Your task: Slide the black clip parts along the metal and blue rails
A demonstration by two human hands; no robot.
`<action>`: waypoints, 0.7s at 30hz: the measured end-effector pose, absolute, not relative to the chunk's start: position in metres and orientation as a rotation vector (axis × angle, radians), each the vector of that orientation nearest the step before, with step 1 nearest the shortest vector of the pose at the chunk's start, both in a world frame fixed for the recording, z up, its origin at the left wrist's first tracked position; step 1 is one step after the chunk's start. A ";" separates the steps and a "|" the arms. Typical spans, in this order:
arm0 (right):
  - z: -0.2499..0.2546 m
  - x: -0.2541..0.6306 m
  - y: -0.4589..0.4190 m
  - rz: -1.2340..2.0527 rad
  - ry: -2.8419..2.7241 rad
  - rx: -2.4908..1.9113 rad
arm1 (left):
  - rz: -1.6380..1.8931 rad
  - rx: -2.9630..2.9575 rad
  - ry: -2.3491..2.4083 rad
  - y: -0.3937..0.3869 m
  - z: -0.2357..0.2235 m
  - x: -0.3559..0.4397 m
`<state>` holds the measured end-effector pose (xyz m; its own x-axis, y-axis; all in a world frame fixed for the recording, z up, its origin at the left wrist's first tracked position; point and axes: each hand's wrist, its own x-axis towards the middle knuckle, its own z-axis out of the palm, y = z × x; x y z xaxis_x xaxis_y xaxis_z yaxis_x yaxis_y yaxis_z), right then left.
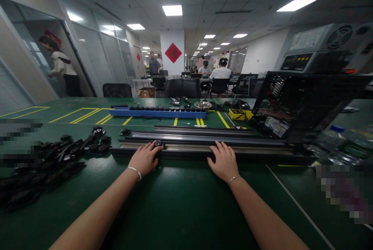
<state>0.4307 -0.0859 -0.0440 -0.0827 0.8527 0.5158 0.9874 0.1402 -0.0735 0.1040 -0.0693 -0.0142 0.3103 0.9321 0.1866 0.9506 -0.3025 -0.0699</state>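
Several long black metal rails (186, 140) lie side by side across the green table. My left hand (145, 159) rests on the nearest rails toward their left end, fingers spread. A small black plastic part (158, 143) sits on the rail at its fingertips; whether the fingers press on it I cannot tell. Farther right, my right hand (224, 160) lies on the same rails, palm down, fingers apart and nothing in them. Another small black part (125, 132) is at the left end of the rails.
Black parts (67, 153) are heaped at left. Behind the rails stands a blue strip (157, 113) lined with black pieces, near a metal bowl (203, 105) and a yellow item (240, 114). An open computer case (309, 106) and plastic bottles (349, 145) occupy the right. People are farther back.
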 end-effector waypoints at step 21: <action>-0.043 0.431 -0.087 -0.404 -2.002 -1.765 | -0.115 -2.359 -1.807 -0.065 -0.011 0.045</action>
